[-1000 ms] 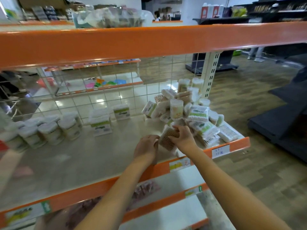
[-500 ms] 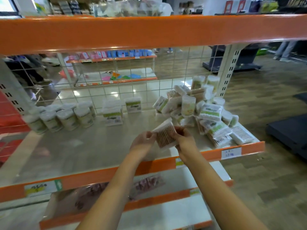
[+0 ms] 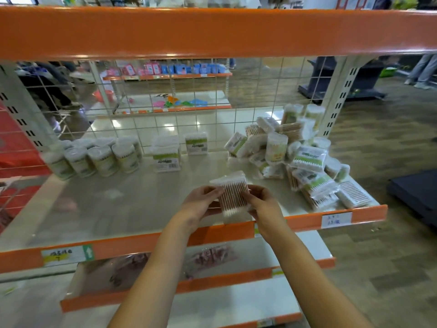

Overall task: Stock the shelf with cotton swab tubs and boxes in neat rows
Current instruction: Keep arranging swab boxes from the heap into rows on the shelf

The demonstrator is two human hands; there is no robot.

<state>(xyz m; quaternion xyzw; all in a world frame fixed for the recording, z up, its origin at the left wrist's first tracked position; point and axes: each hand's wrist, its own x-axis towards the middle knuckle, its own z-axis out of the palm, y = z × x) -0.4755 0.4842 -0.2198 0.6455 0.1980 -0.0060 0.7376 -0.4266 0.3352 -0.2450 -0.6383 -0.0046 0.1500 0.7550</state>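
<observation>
Both hands on one swab pack, above shelf front edge.
Left hand (image 3: 201, 204) and right hand (image 3: 264, 204) each grip a side of the clear swab pack (image 3: 233, 194), held over the shelf (image 3: 142, 209); loose pile (image 3: 300, 159) right of pack, tub row (image 3: 99, 157) far left.

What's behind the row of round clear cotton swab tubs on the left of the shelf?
Right behind the round clear tubs stands the white wire grid back panel, with another aisle's shelves seen through it. The tubs hide the shelf surface behind them.
</observation>
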